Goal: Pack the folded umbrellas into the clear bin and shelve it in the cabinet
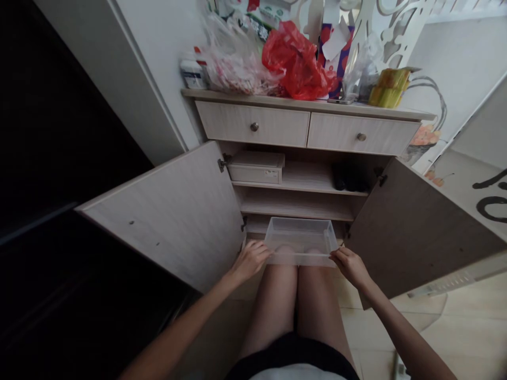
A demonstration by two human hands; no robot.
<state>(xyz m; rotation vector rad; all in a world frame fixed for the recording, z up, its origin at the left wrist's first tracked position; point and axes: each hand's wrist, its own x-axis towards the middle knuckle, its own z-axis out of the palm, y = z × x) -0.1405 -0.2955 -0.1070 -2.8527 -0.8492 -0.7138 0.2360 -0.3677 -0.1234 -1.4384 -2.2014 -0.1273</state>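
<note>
A clear plastic bin (300,259), shallow and rectangular, is held level above my knees with nothing visible inside it. My left hand (252,257) has its fingers closed on the bin's left near corner. At the right near corner, my right hand (349,264) pinches the rim between thumb and fingers. Just beyond the bin stands a pale wood cabinet with its lower shelf (297,205) bare in view. On the upper shelf a white box (255,168) sits at the left, and dark objects (350,177), hard to make out, lie at the right.
The left cabinet door (170,211) and right cabinet door (420,227) swing out on both sides of my arms. Two closed drawers (253,124) are above. Plastic bags, including a red bag (297,60), and a yellow package (390,87) crowd the top.
</note>
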